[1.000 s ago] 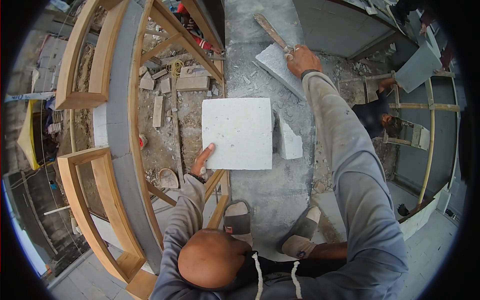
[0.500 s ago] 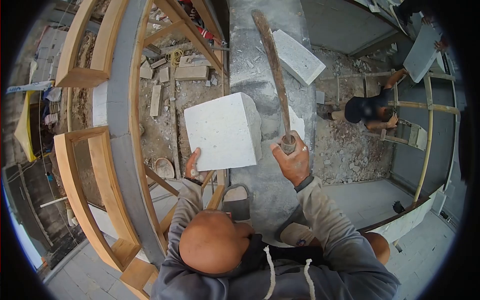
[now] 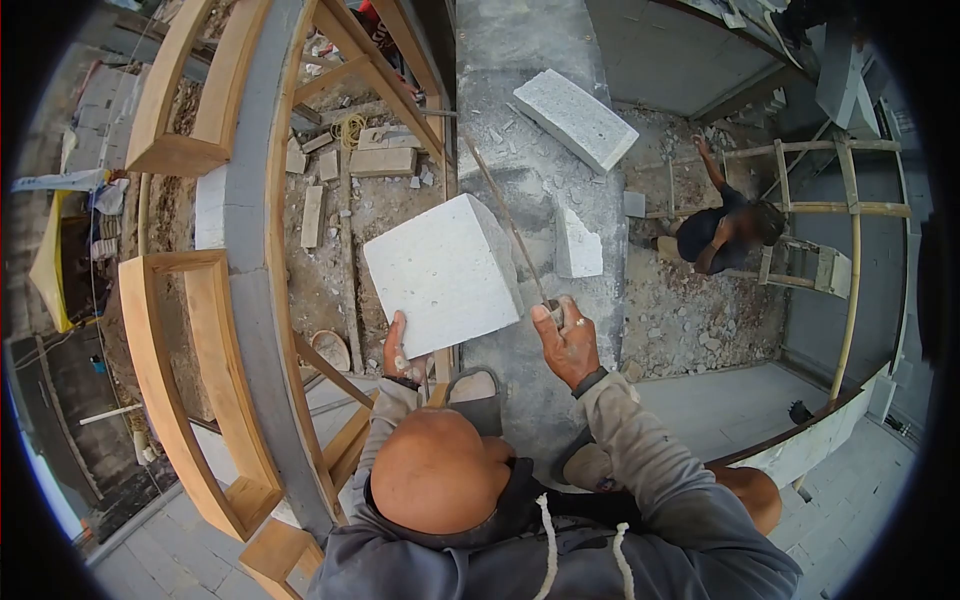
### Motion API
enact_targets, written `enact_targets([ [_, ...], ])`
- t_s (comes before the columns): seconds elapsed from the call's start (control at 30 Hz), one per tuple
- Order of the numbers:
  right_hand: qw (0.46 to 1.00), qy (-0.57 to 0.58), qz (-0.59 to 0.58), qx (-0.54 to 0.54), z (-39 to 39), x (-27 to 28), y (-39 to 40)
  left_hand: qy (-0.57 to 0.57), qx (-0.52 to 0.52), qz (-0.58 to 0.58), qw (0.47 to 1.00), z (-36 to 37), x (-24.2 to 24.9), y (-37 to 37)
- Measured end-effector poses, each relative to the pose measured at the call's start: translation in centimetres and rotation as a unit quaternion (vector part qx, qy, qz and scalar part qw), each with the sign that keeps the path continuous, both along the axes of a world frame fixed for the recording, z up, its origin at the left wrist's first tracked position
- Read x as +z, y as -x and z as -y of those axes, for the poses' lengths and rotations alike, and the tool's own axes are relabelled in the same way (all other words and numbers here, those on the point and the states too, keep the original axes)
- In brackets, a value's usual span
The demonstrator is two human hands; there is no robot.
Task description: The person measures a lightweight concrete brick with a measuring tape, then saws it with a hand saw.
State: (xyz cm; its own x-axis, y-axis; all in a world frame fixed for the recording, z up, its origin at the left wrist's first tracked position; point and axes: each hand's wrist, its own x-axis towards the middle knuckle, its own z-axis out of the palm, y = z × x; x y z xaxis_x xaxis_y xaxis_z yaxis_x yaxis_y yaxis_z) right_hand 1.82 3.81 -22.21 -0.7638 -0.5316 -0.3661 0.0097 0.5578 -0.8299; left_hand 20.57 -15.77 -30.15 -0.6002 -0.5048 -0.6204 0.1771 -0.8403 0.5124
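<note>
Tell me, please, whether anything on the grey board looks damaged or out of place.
Yes. The chunk right of the held block has a jagged, broken side. The far block lies askew, and one corner seems to overhang the board. Crumbs are scattered near it, which looks untidy.

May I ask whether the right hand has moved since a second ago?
Yes, drawn back: the right hand went from beyond the broken chunk to its near side.

A building site: bare wooden frames [image 3: 222, 350] at left, loose rubble [image 3: 695, 325] right of centre, probably bamboo scaffolding [image 3: 815, 207] at far right.
</note>
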Motion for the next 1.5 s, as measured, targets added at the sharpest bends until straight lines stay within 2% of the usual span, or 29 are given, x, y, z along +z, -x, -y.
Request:
enact_targets([
  [0.13, 0.999, -0.033, 0.002, 0.01, -1.1, -3.3, -0.7, -0.002, 0.012, 0.036, 0.999, 0.4, 1.5, 0.7],
  [0.2, 1.0, -0.011, 0.013, 0.001, -1.5, -4.3, -0.1, -0.029, -0.049, 0.025, 0.998, 1.3, 2.6, 0.4],
  [0.3, 1.0, 0.005, 0.029, 0.008, -1.9, -3.3, 1.0, -0.094, -0.065, 0.002, 0.993, 3.2, 4.4, 0.4],
  [0.37, 0.999, 0.007, 0.03, 0.024, -2.2, -2.5, 1.7, -0.092, -0.082, 0.02, 0.992, 3.1, 6.2, 0.7],
  [0.43, 0.996, 0.01, 0.022, 0.09, -2.7, -2.3, 1.5, -0.085, -0.106, 0.042, 0.99, 2.6, 8.0, 0.9],
  [0.6, 0.996, 0.015, 0.048, 0.073, -2.4, -3.0, 0.6, -0.083, -0.132, 0.085, 0.984, 4.4, 10.7, 1.3],
  [0.77, 0.996, 0.011, 0.012, 0.09, 0.2, -1.0, 2.7, -0.113, -0.122, 0.058, 0.984, 7.8, 9.8, 1.3],
  [0.83, 0.994, 0.09, -0.021, 0.06, 1.6, 1.4, 3.1, -0.144, -0.156, -0.01, 0.977, 9.0, 9.0, 1.0],
  [0.87, 0.994, 0.091, -0.02, 0.064, 2.3, 2.8, 3.3, -0.143, -0.151, -0.009, 0.978, 9.2, 9.0, 1.1],
  [0.93, 0.981, 0.183, -0.051, 0.042, 3.2, 5.0, 3.7, -0.124, -0.161, -0.01, 0.979, 9.5, 9.1, 1.2],
  [1.03, 0.983, 0.175, -0.04, 0.047, 3.6, 3.9, 3.7, -0.143, -0.147, 0.016, 0.979, 10.3, 9.3, 1.4],
  [1.07, 0.982, 0.177, -0.042, 0.048, 3.5, 1.7, 3.3, -0.14, -0.147, 0.013, 0.979, 10.5, 9.1, 1.3],
  [1.1, 0.991, 0.104, -0.05, 0.064, 3.2, -1.6, 2.6, -0.133, -0.154, 0.029, 0.979, 10.8, 8.7, 1.2],
  [1.13, 0.995, 0.031, -0.059, 0.079, 3.6, -1.5, 2.5, -0.125, -0.161, 0.044, 0.978, 10.9, 8.7, 1.3],
  [1.23, 0.997, 0.027, -0.042, 0.066, 3.9, 0.4, 2.7, -0.134, -0.164, 0.005, 0.977, 11.0, 9.0, 1.4],
  [1.37, 0.989, 0.134, -0.049, 0.039, 4.3, 5.4, 3.1, -0.087, -0.158, 0.041, 0.983, 11.0, 7.9, 0.5],
  [1.43, 0.989, 0.134, -0.056, 0.037, 4.4, 2.7, 2.4, -0.119, -0.163, 0.065, 0.977, 11.2, 7.9, 0.8],
  [1.5, 0.99, 0.121, -0.064, 0.028, 3.9, -1.6, 2.2, -0.095, -0.164, 0.092, 0.978, 11.3, 8.7, 1.6],
])
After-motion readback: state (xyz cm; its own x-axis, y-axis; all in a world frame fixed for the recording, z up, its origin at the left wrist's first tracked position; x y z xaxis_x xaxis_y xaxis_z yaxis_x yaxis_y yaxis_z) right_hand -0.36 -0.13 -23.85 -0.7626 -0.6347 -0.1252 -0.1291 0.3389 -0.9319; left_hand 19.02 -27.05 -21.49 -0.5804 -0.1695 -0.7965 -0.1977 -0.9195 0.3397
